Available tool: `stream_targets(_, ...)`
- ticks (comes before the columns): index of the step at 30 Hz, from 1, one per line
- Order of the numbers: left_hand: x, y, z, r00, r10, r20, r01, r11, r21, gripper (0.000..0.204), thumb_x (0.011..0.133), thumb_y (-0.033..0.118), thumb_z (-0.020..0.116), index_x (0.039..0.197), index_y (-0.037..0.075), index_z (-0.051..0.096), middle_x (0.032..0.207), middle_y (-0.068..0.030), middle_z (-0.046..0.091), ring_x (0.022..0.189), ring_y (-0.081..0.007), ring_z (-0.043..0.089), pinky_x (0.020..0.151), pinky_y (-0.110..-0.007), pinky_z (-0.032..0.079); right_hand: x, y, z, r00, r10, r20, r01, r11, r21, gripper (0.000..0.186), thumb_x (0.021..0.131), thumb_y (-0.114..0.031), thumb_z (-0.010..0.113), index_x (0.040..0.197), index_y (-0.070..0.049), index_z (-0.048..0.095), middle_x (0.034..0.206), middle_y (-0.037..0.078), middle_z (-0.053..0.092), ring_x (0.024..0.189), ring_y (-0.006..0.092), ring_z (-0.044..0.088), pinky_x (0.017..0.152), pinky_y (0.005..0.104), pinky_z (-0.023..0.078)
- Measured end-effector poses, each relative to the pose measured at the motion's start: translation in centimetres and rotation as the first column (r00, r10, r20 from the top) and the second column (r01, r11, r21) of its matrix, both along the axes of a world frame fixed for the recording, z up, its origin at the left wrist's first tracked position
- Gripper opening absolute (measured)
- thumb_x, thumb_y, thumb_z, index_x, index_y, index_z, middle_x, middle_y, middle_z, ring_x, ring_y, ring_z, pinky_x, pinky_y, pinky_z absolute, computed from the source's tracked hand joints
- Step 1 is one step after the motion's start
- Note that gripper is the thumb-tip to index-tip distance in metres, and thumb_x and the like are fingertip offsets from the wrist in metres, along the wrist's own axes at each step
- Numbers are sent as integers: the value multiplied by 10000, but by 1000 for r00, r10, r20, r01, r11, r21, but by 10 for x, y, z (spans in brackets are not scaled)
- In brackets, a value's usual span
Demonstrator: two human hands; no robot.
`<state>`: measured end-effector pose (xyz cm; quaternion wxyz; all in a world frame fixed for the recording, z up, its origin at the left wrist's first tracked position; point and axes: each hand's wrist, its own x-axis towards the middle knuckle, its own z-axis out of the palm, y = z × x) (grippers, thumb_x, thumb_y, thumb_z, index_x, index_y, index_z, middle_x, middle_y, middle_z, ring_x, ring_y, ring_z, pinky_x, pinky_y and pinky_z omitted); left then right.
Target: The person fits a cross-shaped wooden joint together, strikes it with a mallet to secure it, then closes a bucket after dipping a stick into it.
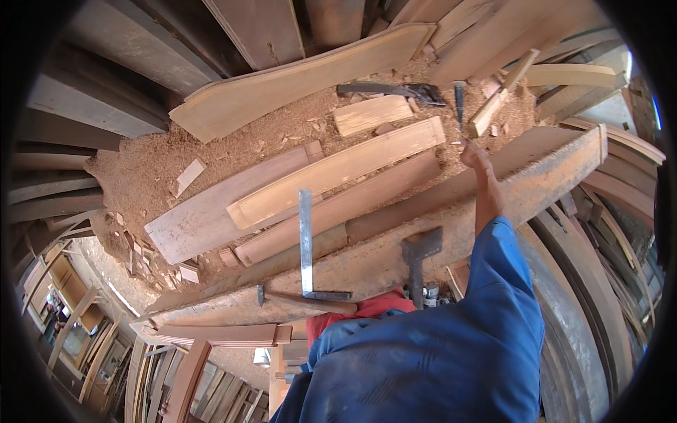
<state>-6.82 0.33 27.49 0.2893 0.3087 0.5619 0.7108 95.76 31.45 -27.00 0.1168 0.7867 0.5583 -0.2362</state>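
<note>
My right hand (477,156) reaches out over the far right of the workbench (550,169). Its fingers are drawn together, with a small pale tip at their end that I cannot make out. Just beyond them lies a dark, slim tool (460,102). Nearby is a pale moulded wooden piece (338,173). Low on the left, fingertips of my left hand (164,409) appear at the side of a reddish-brown board (192,377), closed on it; most of that hand is hidden. A try square (306,243) and a hammer (310,303) rest along the near edge.
Wood shavings (233,155) and offcuts cover the bench. A long shaped board (303,77) spans the back, near a dark plane-like tool (423,93). A dark metal fitting (421,254) sits on the front edge. Curved timbers (585,282) stack at right; thick beams (92,99) stand at left.
</note>
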Motion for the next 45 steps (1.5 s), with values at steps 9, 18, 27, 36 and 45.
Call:
stream_targets(9,-14,4,-1,1000,24,10,-23,996,-82,554,975,409,447,1288,-40,533,906,-63,624,862,-247,534,915,-442,412,51,-9,-124,995,12,100,0,993,-115,308,823,-231,575,999,-39,739,1028,264,700,979,452,666,846,498,542)
stream_targets(18,-29,-33,-1,999,23,26,-22,1000,-16,503,992,368,436,1277,-32,547,891,-39,646,856,-238,542,927,-443,414,-97,51,60,848,2,529,57,994,-96,370,896,-284,565,1238,-209,684,1141,172,699,1040,323,688,908,460,533)
stream_targets(27,-52,-103,-3,998,66,22,-67,998,14,455,1009,327,425,1265,-23,562,876,-15,667,849,-230,549,939,-444,416,-353,139,36,839,530,-120,-489,833,261,178,871,-146,561,990,-142,693,1006,176,655,961,357,657,796,458,550)
stream_targets(36,-79,-139,6,953,-261,154,265,964,-12,367,1036,316,358,1211,27,499,1023,-79,571,1065,-260,495,1127,-447,321,-391,157,-4,737,675,-34,-643,716,273,165,862,-154,636,1003,-81,680,994,192,660,988,350,657,847,452,537)
stream_targets(45,-44,-75,-4,999,4,-44,-2,999,35,390,986,347,510,1184,16,566,889,-57,609,843,-236,548,937,-427,438,-399,128,144,805,183,-565,-46,968,248,141,879,-170,653,994,-102,699,1010,127,720,1021,372,649,908,451,518)
